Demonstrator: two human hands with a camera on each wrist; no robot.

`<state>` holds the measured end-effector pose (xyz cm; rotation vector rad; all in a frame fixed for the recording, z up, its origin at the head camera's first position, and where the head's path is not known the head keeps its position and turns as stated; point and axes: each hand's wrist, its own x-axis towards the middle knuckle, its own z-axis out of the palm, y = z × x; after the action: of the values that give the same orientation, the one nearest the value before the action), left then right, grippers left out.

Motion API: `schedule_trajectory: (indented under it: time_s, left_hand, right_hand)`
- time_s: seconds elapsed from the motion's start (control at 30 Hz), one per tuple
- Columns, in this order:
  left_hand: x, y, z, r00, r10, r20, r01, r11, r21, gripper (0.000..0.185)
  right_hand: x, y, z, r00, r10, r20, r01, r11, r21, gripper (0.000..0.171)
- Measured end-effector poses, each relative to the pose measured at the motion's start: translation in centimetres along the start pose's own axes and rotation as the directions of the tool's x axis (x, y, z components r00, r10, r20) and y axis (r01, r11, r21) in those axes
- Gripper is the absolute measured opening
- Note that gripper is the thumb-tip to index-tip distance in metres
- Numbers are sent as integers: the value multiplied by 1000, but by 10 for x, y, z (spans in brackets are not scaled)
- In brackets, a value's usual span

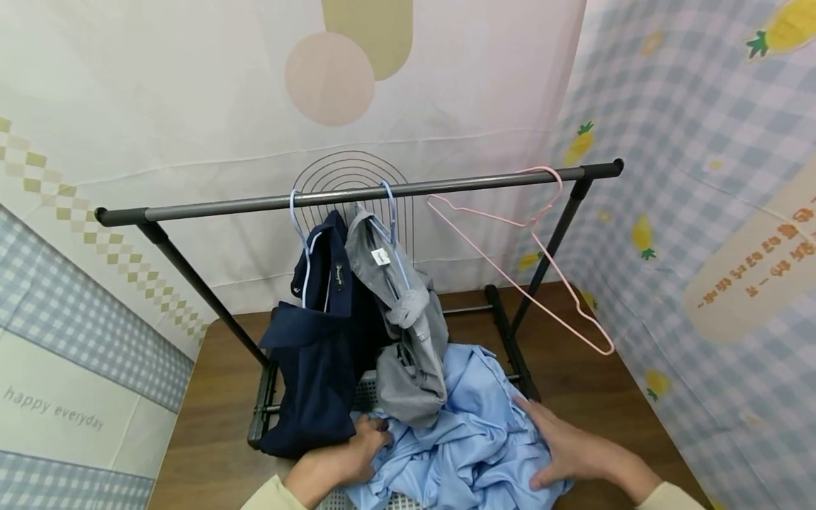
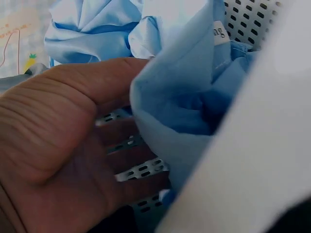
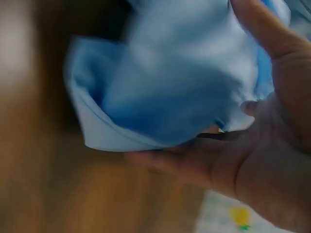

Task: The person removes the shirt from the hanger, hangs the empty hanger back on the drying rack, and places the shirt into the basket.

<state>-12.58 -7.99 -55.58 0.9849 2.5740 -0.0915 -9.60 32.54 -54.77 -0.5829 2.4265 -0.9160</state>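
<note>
A crumpled light blue shirt (image 1: 474, 432) lies heaped over a perforated light grey basket (image 1: 403, 501). My left hand (image 1: 363, 450) is at its left side; in the left wrist view the thumb and spread fingers reach behind a fold of blue cloth (image 2: 170, 111), with basket holes showing between them. Fingertips there are hidden by the cloth. On the right side my right hand (image 1: 567, 446) rests against the shirt, thumb apart from the fingers. In the right wrist view its extended fingers lie along the underside of a loose blue fold (image 3: 160, 97).
A dark metal rack (image 1: 357, 195) spans the brown table (image 1: 204, 411). From its bar hang a navy garment (image 1: 312, 368) and a grey shirt (image 1: 414, 354) on blue hangers, plus a bare pink hanger (image 1: 491, 262) at the right. The grey shirt hangs down against the blue one.
</note>
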Motion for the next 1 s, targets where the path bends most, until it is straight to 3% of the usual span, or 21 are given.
schedule_trajectory:
  time_s: [0.07, 0.17, 0.3, 0.4, 0.5, 0.6, 0.77, 1.0]
  left_hand:
    - [-3, -3, -3, 999, 27, -30, -27, 999, 19, 43]
    - [-12, -11, -3, 994, 79, -73, -79, 997, -2, 45]
    - [-30, -19, 7, 991, 120, -67, -129, 981, -148, 45]
    - [-42, -24, 20, 987, 139, -76, -154, 958, -243, 47]
    - [-49, -27, 35, 974, 174, -149, -206, 947, -244, 51]
    - [-51, -29, 46, 953, 204, -224, -253, 943, -216, 52]
    - [-53, -33, 52, 933, 219, -287, -275, 946, -171, 50]
    - [-49, -32, 52, 928, 232, -290, -291, 940, -180, 46]
  right_hand:
    - [0, 4, 9, 1000, 2, 14, -2, 1000, 25, 122]
    - [1, 5, 15, 997, -11, -73, 13, 1000, 26, 103]
    - [4, 2, 13, 977, -110, -181, 96, 992, -83, 61]
    - [9, -1, 8, 947, -212, -243, 170, 969, -181, 33]
    - [15, -9, 1, 909, -290, -300, 215, 942, -257, 32]
    - [23, -22, -7, 890, -324, -321, 235, 929, -288, 39]
    - [45, -55, -13, 901, -324, -289, 239, 925, -295, 48]
    - [79, -91, 18, 917, -357, -179, 275, 890, -362, 31]
